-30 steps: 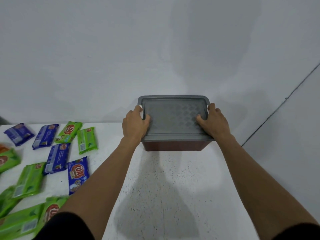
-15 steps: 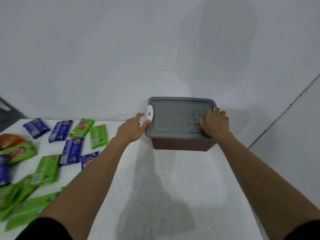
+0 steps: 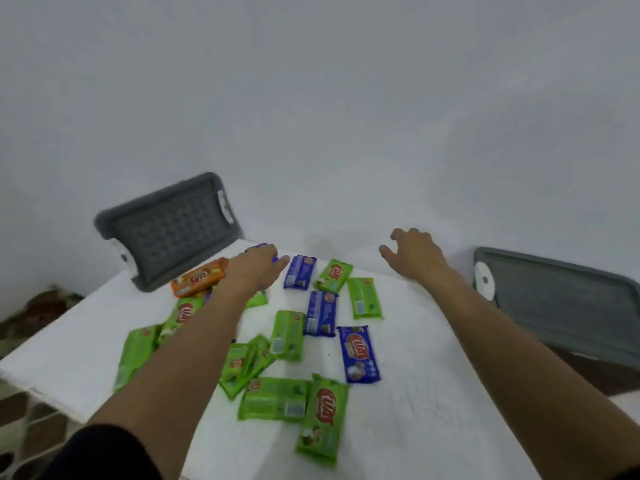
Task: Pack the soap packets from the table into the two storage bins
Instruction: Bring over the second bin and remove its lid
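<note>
Over the far packets (image 3: 299, 277) the left hand (image 3: 254, 271) reaches, fingers loosely open, right hand (image 3: 414, 256) spread empty; next, grip one, though both bins look lidded.

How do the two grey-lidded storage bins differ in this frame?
The left grey-lidded bin sits at the table's far left corner beside an orange packet, its whole lid visible; the right grey-lidded bin sits at the right edge, cut off by the frame. The left hand reaches near the left bin; the right hand hovers apart from the right bin. Both are closed, with white latches.
</note>
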{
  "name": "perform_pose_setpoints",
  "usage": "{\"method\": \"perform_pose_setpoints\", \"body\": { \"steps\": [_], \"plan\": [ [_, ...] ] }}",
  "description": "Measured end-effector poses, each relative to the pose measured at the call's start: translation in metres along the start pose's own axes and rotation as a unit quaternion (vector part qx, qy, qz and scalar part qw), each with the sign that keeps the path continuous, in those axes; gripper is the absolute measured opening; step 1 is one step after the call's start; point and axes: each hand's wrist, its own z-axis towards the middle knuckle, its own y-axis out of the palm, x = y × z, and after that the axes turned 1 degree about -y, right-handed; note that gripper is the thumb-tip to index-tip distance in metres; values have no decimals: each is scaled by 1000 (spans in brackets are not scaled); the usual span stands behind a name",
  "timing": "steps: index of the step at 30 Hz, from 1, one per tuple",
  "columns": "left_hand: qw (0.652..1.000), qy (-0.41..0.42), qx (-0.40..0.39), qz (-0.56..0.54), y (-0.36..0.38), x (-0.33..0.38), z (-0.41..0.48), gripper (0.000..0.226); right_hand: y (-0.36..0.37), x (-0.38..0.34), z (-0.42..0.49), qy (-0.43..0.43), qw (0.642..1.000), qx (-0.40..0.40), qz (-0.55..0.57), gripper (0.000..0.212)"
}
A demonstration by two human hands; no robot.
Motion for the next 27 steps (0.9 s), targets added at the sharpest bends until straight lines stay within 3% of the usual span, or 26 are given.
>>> {"method": "perform_pose_setpoints", "body": {
  "steps": [6, 12, 19, 27],
  "plan": [
    [991, -117, 60, 35, -49, -146, -4, 49, 17, -151, 58, -105, 994, -14, 16, 54],
    [969, -210, 130, 23, -66, -237, -6, 51, 43, -269, 98, -194, 981, -19, 22, 54],
    [936, -289, 201, -21, -60, -281, 3, 48, 65, -354, 141, -263, 963, -41, 39, 57],
    [929, -285, 200, -121, -48, -298, 29, 57, 74, -409, 186, -299, 952, -49, 39, 70]
  ]
}}
